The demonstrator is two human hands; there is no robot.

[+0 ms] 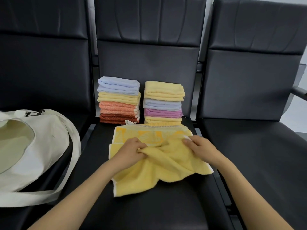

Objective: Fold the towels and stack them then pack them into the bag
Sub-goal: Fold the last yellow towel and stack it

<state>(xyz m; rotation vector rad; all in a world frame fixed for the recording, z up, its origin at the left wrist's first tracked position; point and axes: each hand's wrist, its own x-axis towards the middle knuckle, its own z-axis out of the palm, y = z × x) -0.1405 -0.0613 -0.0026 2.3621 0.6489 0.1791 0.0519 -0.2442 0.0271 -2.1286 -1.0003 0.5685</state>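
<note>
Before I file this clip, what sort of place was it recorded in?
Likely a public waiting area: a row of linked black padded seats, with an armrest at far right. The left hand and right hand grip a yellow towel on the middle one.

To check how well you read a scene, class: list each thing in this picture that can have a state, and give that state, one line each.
yellow towel: rumpled, not yet folded, held by both hands.
left hand: pinches a fold of the towel.
right hand: pinches the towel's far edge.
left stack: folded, piled neatly.
right stack: folded, piled neatly.
tote bag: lying on its side, mouth open.
</note>
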